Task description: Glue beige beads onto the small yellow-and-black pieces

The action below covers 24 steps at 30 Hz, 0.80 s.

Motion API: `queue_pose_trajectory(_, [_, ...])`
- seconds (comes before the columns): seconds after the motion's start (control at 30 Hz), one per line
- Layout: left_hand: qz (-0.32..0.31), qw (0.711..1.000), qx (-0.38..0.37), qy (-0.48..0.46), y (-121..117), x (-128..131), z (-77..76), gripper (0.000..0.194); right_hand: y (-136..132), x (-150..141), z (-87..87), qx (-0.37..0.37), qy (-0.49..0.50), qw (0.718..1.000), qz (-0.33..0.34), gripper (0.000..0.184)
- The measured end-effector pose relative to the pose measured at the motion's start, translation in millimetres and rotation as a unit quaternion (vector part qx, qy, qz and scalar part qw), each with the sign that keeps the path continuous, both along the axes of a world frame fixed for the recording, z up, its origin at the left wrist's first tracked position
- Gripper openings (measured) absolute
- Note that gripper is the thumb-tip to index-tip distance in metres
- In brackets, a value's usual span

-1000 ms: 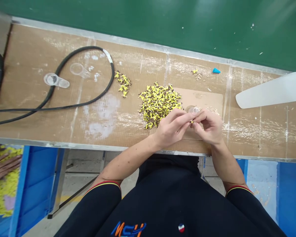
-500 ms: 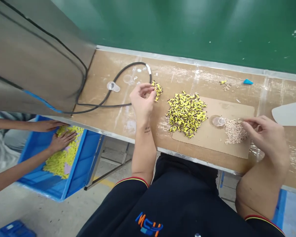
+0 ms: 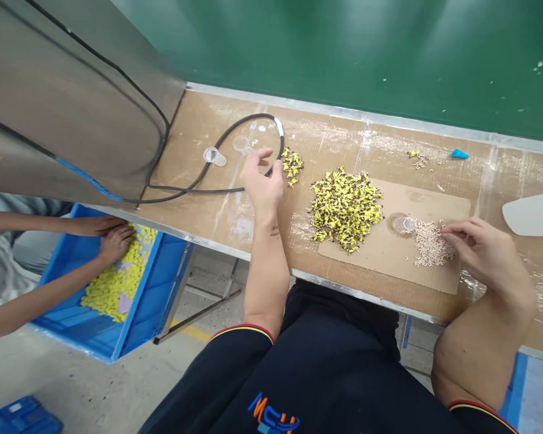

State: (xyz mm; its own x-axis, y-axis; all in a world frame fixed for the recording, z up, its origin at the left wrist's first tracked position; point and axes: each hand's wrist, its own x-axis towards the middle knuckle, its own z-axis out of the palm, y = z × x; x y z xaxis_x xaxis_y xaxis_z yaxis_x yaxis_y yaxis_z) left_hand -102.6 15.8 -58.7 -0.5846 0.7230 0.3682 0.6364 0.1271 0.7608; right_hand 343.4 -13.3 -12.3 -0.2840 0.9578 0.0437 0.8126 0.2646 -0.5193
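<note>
Pale, tiny curved pieces [image 3: 429, 244], one loose pile: I log them just left of the right fingertips and slightly nearer the body, the pile's far right edge right at the tips. Pieces point every way; I read no single long axis. Nearer hand: right.

Right hand [image 3: 484, 253]: thumb and forefinger brought together in a pinch; whether a piece sits between them, I cannot tell.

Yellow-and-brown pieces, small cluster [image 3: 293, 166]: just right of the left thumb, its longer run going away from the body. Nearer hand: left.

Left hand [image 3: 263, 184]: fingers curled, thumb parted from them; I see nothing held.

Yellow-and-brown pieces, large heap [image 3: 346, 208]: between the two hands, right of the left fingers.

See-through cup [image 3: 403, 225]: left of the right fingertips, beside the pale pile. Heap and cup both stand between the left hand and that pile.

Cardboard sheet [image 3: 389, 274]: under the pale pile and cup, partly under the heap.

Blue cone [image 3: 459, 154]: beyond the right fingers, well apart.

White bottle [image 3: 534, 214]: right of the right fingers, partly out of view.

Black cable [image 3: 235, 126]: looped left of and beyond the left fingers, passing behind them.

Transparent scoop-like item [image 3: 214, 157]: left of the left fingers, by the cable.

Co-worker's hands [image 3: 116, 244]: far left of the left hand, over yellow items in a blue crate [image 3: 156, 295].
</note>
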Motion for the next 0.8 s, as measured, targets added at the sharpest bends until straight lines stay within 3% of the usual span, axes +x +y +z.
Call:
queue_pose_trajectory(0.07, [0.017,0.999,0.042,0.002,-3.8,6.4,4.9,0.019,-1.4,0.2,2.5,0.015,0.015,1.000,-0.010,0.012])
queue_pose_trajectory(0.13, [-0.007,0.996,0.083,0.009,-7.6,17.5,9.7,0.017,-2.6,0.5,3.9,0.028,0.030,0.999,-0.019,0.011])
queue_pose_trajectory(0.23, [-0.161,0.981,0.103,0.040,-12.8,38.2,15.7,0.015,-3.9,0.7,3.3,0.023,0.040,0.998,-0.035,0.011])
queue_pose_trajectory(0.33, [-0.321,0.941,0.066,0.080,-16.7,54.2,19.3,0.022,-4.7,0.2,1.5,0.008,0.048,0.998,-0.043,0.012])
queue_pose_trajectory(0.43, [-0.396,0.911,-0.006,0.111,-17.8,60.8,18.2,0.041,-4.9,-0.7,0.6,0.007,0.073,0.997,-0.029,0.014])
queue_pose_trajectory(0.57, [-0.420,0.897,-0.076,0.119,-16.4,63.7,11.8,0.029,-4.9,-1.6,1.2,0.013,0.087,0.996,-0.028,0.011])
queue_pose_trajectory(0.8, [-0.391,0.915,-0.061,0.074,-14.2,68.2,10.4,0.014,-7.2,-1.5,3.9,0.017,0.101,0.994,-0.039,0.008])
